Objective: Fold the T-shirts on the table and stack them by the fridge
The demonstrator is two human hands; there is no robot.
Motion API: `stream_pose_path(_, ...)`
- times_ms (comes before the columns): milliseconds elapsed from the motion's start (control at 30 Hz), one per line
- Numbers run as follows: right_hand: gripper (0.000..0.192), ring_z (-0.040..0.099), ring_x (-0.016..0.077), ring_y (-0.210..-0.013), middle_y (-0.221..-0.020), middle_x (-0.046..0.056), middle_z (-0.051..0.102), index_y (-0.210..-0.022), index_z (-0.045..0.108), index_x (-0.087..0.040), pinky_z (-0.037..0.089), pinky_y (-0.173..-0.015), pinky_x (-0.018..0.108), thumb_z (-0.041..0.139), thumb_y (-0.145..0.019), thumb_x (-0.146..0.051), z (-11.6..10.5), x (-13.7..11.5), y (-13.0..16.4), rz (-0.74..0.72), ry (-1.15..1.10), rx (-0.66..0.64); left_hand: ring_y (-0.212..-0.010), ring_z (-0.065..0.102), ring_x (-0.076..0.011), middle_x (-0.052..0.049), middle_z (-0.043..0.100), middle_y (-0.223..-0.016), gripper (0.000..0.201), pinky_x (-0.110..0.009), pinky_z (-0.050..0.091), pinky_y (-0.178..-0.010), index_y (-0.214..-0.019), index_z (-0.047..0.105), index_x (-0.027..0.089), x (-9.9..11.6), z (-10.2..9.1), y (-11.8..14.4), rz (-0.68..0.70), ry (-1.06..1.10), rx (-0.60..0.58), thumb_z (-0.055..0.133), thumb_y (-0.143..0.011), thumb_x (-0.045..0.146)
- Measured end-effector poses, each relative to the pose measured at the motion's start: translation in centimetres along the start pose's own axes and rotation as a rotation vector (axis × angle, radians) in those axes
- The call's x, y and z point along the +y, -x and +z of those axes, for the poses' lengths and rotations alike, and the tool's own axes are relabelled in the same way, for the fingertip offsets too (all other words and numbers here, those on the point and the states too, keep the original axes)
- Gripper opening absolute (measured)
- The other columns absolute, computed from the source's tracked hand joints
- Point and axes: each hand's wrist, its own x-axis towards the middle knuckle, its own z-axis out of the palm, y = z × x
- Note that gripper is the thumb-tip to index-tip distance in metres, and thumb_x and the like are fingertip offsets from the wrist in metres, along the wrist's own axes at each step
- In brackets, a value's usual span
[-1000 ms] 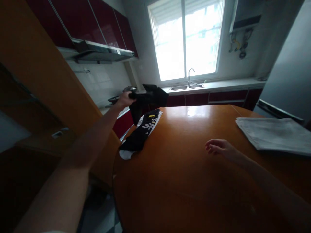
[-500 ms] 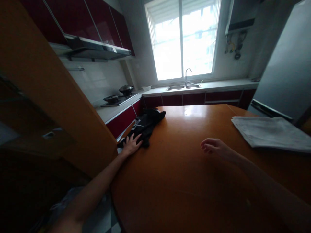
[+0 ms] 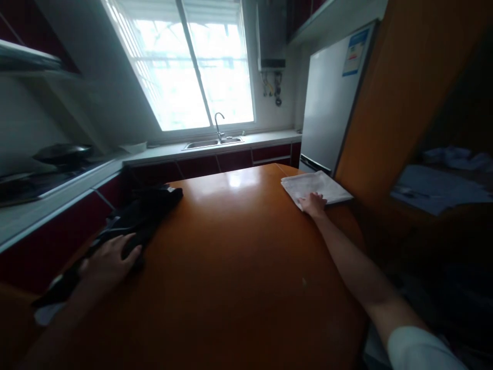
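Both hands lie spread, palms down: the left hand (image 3: 110, 256) rests flat on the dark crumpled cloth garment (image 3: 140, 216) at the left edge of the glossy orange-brown wooden desk (image 3: 234, 257), and the right hand (image 3: 313, 204) presses fingers on the near corner of the folded pale grey-white cloth (image 3: 314, 186) at the far right edge. To handle either well, I judge, keep the palm flat so the fabric slides without bunching

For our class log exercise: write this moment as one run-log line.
left hand: flat on black garment | right hand: on folded white cloth | surface: orange table
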Motion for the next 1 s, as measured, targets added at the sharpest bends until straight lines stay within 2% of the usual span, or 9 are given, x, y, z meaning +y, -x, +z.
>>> stream_pose_path(100,0.028,0.059,0.0376,-0.117,-0.115,0.024,0.069,-0.105,0.072,-0.010,0.043,-0.098,0.049,0.054,-0.097,-0.030,-0.5,0.9,-0.5,0.007,-0.033,-0.007,-0.118,0.064,-0.0339,-0.013,0.068,-0.126,0.053,-0.049,0.046,-0.108,-0.115,0.064,0.023,8.1,1.5,1.4,0.195,0.300,0.035,0.046,-0.080,0.059)
stream_pose_path(233,0.037,0.065,0.0307,-0.106,-0.115,0.025,0.069,-0.118,0.064,-0.007,0.046,-0.088,0.036,0.038,-0.103,-0.029,-2.0,-0.1,-0.7,-0.023,-0.120,0.068,-0.108,0.070,-0.0321,-0.009,0.075,-0.110,0.041,-0.046,0.052,-0.102,-0.098,0.069,0.027,16.8,3.5,3.7,0.313,0.528,-0.089,0.051,-0.078,0.058)
stream_pose_path(400,0.032,0.065,0.0242,-0.092,-0.100,0.013,0.072,-0.108,0.062,-0.016,0.046,-0.079,0.031,0.034,-0.105,-0.030,-4.6,-5.5,4.0,-0.268,-0.432,0.113,-0.108,0.070,-0.0297,-0.006,0.076,-0.110,0.042,-0.044,0.052,-0.102,-0.103,0.068,0.026,19.5,4.4,4.9,0.233,0.689,-0.123,0.054,-0.080,0.058)
stream_pose_path(467,0.032,0.063,0.0206,-0.083,-0.090,0.009,0.070,-0.101,0.064,-0.017,0.046,-0.075,0.029,0.039,-0.105,-0.036,-5.3,-8.1,8.0,-0.486,-0.600,-0.107,-0.106,0.070,-0.0290,-0.008,0.075,-0.110,0.050,-0.044,0.053,-0.101,-0.108,0.066,0.023,19.0,4.5,4.8,0.161,0.782,-0.111,0.053,-0.082,0.063)
stream_pose_path(567,0.034,0.063,0.0158,-0.074,-0.083,0.004,0.071,-0.099,0.067,-0.017,0.047,-0.069,0.026,0.053,-0.099,-0.048,-6.1,-10.5,14.0,-0.887,-0.736,-0.913,-0.105,0.070,-0.0300,-0.014,0.073,-0.115,0.071,-0.044,0.055,-0.095,-0.120,0.061,0.015,18.3,4.7,4.7,0.049,0.963,-0.127,0.047,-0.084,0.075)
stream_pose_path(633,0.033,0.066,0.0156,-0.079,-0.088,0.004,0.074,-0.101,0.070,-0.017,0.049,-0.072,0.026,0.055,-0.099,-0.046,-5.9,-10.9,16.1,-0.994,-0.753,-1.214,-0.103,0.071,-0.0311,-0.018,0.071,-0.119,0.084,-0.042,0.057,-0.088,-0.126,0.059,0.011,18.0,4.8,4.9,-0.003,1.054,-0.209,0.045,-0.082,0.081)
stream_pose_path(700,0.028,0.067,0.0167,-0.084,-0.093,0.005,0.075,-0.100,0.071,-0.017,0.051,-0.077,0.028,0.054,-0.099,-0.039,-4.8,-10.7,16.4,-0.986,-0.758,-1.125,-0.104,0.070,-0.0312,-0.018,0.071,-0.121,0.088,-0.040,0.057,-0.086,-0.127,0.062,0.010,18.0,5.0,5.1,0.021,1.064,-0.288,0.042,-0.083,0.084)
stream_pose_path(867,0.023,0.065,0.0233,-0.106,-0.115,0.011,0.072,-0.107,0.072,-0.017,0.049,-0.096,0.039,0.052,-0.096,-0.017,0.8,-10.0,13.2,-0.930,-0.604,-0.483,-0.101,0.068,-0.0298,-0.015,0.070,-0.119,0.072,-0.039,0.055,-0.088,-0.127,0.067,0.013,17.7,5.2,5.3,0.145,0.742,-0.222,0.059,-0.083,0.070)
stream_pose_path(1000,0.035,0.051,0.0281,-0.131,-0.140,0.016,0.060,-0.125,0.067,-0.015,0.040,-0.109,0.043,0.057,-0.091,-0.012,3.3,-9.2,12.0,-0.997,-0.311,-0.377,-0.107,0.064,-0.0301,-0.011,0.069,-0.111,0.045,-0.040,0.049,-0.095,-0.123,0.071,0.021,17.9,4.0,6.2,0.267,0.358,-0.123,0.066,-0.086,0.046)
